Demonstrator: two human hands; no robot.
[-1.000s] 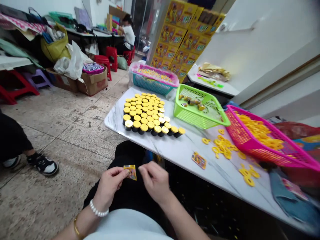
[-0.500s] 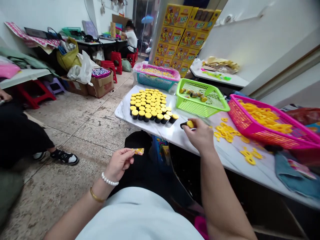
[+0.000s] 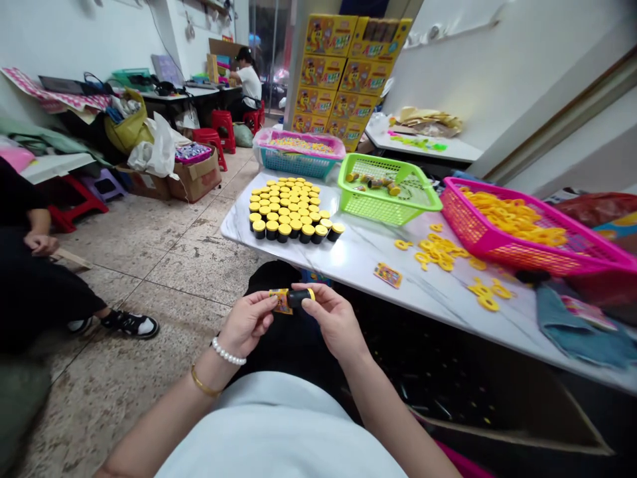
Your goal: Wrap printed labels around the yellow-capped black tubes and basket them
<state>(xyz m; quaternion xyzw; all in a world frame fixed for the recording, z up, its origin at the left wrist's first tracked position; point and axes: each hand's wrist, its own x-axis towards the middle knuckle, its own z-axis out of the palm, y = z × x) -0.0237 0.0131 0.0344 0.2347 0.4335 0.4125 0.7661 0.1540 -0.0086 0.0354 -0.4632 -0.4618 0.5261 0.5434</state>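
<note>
In front of my lap, my left hand (image 3: 249, 320) pinches a yellow printed sleeve (image 3: 281, 301) between thumb and fingers. My right hand (image 3: 331, 317) grips a small black bottle with a yellow cap (image 3: 299, 297), held on its side with the cap end toward the right. The bottle's other end meets the sleeve's opening; how far it is inside, I cannot tell. Several similar black bottles with yellow caps (image 3: 286, 209) stand upright in a cluster on the white table (image 3: 348, 255). A flat printed label (image 3: 388, 274) lies near the table's front edge.
A green basket (image 3: 383, 209) holds a few sleeved bottles. Yellow plastic rings (image 3: 440, 252) lie beside a pink basket (image 3: 497, 239) full of more. Behind are a teal basket (image 3: 298, 164) and stacked yellow boxes (image 3: 331, 73). A person (image 3: 37, 242) sits at left, another farther back.
My right hand has lifted the bottle off the table and brought it left to the sleeve in my left hand. The sleeve now looks opened out. The view has shifted slightly.
</note>
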